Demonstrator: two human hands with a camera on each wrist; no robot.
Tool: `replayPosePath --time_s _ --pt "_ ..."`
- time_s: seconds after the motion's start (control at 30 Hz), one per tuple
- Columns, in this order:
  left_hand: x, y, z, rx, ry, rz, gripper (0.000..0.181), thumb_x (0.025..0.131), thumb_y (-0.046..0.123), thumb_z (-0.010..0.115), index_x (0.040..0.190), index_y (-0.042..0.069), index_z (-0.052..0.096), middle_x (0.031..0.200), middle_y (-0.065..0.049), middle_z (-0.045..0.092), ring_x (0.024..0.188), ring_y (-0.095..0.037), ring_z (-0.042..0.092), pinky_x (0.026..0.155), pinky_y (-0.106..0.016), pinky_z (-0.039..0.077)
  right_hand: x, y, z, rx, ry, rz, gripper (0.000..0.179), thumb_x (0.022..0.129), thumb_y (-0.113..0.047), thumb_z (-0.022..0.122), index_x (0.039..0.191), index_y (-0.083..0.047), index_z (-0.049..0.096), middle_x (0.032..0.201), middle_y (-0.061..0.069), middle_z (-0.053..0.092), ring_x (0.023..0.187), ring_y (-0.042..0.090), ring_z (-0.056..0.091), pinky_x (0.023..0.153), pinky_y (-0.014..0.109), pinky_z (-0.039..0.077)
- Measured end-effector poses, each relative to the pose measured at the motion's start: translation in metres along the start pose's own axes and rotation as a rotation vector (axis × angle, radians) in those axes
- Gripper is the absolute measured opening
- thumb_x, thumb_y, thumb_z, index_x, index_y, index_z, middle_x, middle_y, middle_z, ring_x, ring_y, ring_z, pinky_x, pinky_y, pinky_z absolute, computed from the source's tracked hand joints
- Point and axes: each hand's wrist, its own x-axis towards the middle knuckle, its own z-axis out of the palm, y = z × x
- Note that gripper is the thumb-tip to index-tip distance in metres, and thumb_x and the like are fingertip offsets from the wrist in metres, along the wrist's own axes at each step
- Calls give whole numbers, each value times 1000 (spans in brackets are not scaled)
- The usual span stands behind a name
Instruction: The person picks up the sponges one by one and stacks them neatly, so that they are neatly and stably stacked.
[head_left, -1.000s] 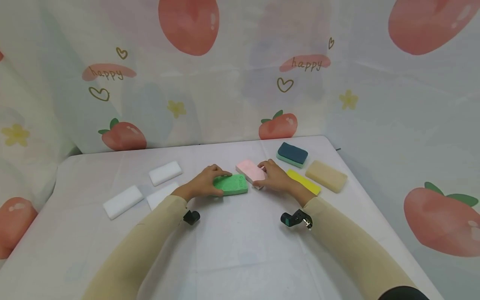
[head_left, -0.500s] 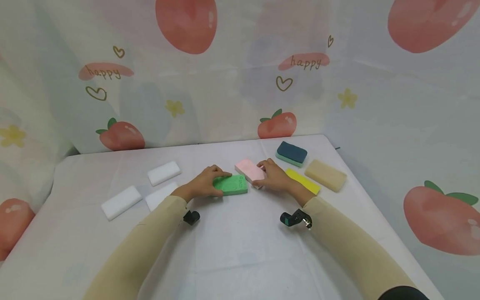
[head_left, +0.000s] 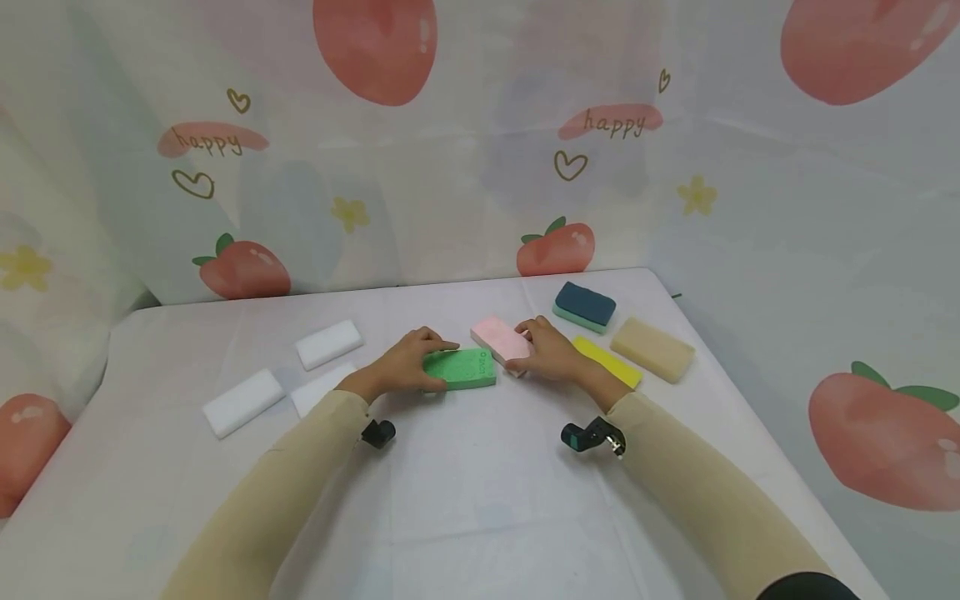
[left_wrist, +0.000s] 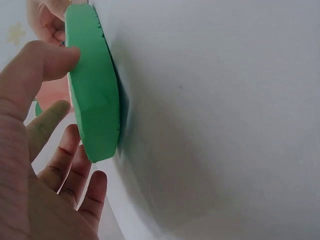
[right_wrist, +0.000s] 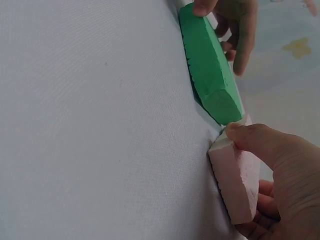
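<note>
A green sponge (head_left: 468, 369) with raised lettering lies mid-table. At its left end is my left hand (head_left: 402, 361): the thumb overlaps the near edge, while the fingers spread loosely behind it. In the right wrist view a gap shows between one straight finger and the green sponge (right_wrist: 207, 60). A pink sponge (head_left: 497, 334) lies slantwise against the green one's right end, their corners meeting. My right hand (head_left: 553, 354) pinches this pink sponge (right_wrist: 234, 182), thumb on the near side and fingers curled behind.
On the left lie white sponges (head_left: 243, 402), several in all, one partly behind my left forearm. Toward the right are a yellow sponge (head_left: 609, 362), a beige sponge (head_left: 652, 348) and a dark blue-topped scouring sponge (head_left: 585, 305). A printed curtain (head_left: 450, 183) rises behind the white-covered table (head_left: 480, 517).
My left hand has shifted slightly left, its fingertips lifting a little at the green sponge's far edge. The right hand and pink sponge stay put.
</note>
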Motion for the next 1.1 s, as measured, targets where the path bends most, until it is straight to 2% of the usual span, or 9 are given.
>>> replayPosePath --time_s 0.4,0.6,0.83,1.1 --pt "-14 -13 -8 -26 50 -12 70 77 35 83 139 14 57 124 -11 54 113 -26 50 97 -44 44 1 2 0 5 1 -16 70 83 -40 76 135 -4 47 120 14 50 107 26 53 99 41 49" --pt "-15 -15 -5 -30 45 -10 66 78 33 83 137 14 60 120 -8 55 106 -23 52 91 -39 45 0 1 0 20 -1 -10 70 82 -40 76 135 -4 47 120 14 50 106 25 53 98 41 50" --pt "-14 -15 -3 -52 37 -23 61 79 31 82 134 15 61 118 -7 54 109 -23 54 93 -40 47 0 2 0 34 -2 9 70 82 -41 76 135 -4 48 121 15 51 107 27 54 98 42 49" --pt "-13 -13 -5 -70 27 -25 58 80 29 82 132 13 63 118 -8 56 106 -21 54 91 -39 48 0 -2 -4 45 -22 35 72 81 -41 78 136 -5 49 123 15 51 110 28 55 99 43 49"
